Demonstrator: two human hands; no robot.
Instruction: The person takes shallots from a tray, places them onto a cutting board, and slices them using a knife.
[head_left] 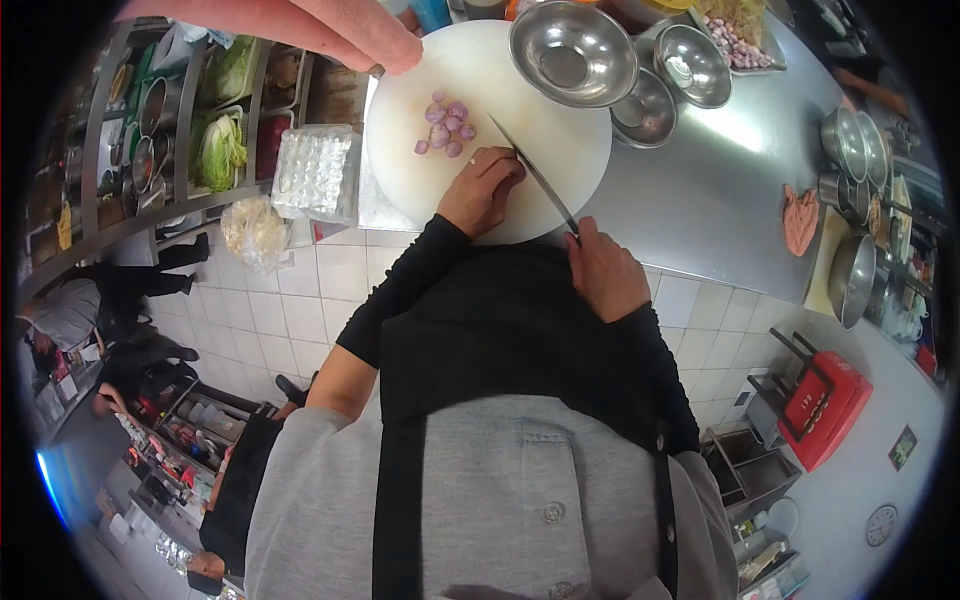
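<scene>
My right hand [608, 275] is wrapped round the handle of a kitchen knife [546, 188], its blade slanting up and left over the round white cutting board [580, 150]. Curled on the board just left of the blade is my left hand [483, 192]. Its fingers are closed, and whatever lies under them is hidden. Several peeled shallots [438, 134] sit in a loose cluster on the board, beyond my left hand and apart from it.
Steel bowls [573, 55] stand at the board's far right, one overlapping its rim. Another person's arm [385, 35] reaches in at the top left. Egg trays [316, 172] sit left of the board. On the steel counter [690, 200] lies an orange cloth [799, 218].
</scene>
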